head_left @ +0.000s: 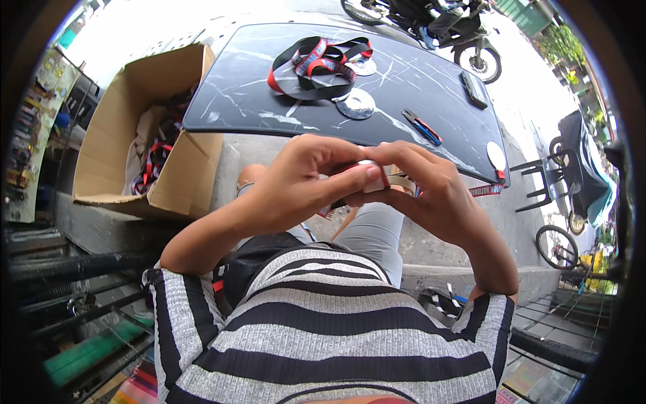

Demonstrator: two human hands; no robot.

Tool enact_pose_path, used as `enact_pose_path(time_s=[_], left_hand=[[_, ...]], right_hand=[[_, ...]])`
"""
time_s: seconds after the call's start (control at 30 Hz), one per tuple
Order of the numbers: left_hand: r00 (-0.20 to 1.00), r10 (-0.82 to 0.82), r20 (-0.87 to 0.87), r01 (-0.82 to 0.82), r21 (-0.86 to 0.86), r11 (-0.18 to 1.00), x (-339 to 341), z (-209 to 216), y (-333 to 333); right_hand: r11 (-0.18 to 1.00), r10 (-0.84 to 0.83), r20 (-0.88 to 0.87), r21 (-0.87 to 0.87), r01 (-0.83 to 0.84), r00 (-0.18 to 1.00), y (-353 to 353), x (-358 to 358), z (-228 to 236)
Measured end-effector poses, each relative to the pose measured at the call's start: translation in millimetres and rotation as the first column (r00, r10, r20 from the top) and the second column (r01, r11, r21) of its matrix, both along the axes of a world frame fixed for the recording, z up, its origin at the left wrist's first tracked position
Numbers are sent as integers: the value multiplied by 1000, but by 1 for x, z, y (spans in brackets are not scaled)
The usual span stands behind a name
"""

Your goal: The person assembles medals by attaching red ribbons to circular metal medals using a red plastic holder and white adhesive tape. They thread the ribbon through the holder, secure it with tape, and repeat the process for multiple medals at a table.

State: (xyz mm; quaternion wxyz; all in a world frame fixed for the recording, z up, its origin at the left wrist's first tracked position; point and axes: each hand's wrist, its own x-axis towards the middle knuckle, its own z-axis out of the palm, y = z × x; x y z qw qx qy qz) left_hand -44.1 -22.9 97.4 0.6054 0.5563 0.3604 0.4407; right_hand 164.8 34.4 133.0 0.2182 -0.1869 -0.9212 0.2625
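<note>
My left hand (303,176) and my right hand (431,185) meet in front of my lap, before the near edge of the table. Fingers of both are closed around a red-and-black ribbon (385,176) with a small white piece at it; the fingers hide most of this. A strip of the printed ribbon hangs below my left fingers. On the table beyond lie looped red-and-black ribbons (316,64) with round silvery medals (356,104). Pliers (424,128) with red and blue handles rest nearer my right hand.
The black marble-patterned table (235,74) stands ahead. Upon its right side are a dark flat device (474,90) and a white disc (496,156) with ribbon. An open cardboard box (111,155) of ribbons stands left. A motorcycle (457,34) and rider are beyond; a dark stool (535,178) stands right.
</note>
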Motion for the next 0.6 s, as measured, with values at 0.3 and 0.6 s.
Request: enact_pose_path(time_s=[0.3,0.6], left_hand=[[891,422,-169,-143,777,613,-13,1,21],[962,-12,-273,105,328,939,-5,-139,-10]], right_hand=[[948,-315,-92,-84,308,945,-16,11,15],[984,-131,-605,-173,31,785,-21,24,71]])
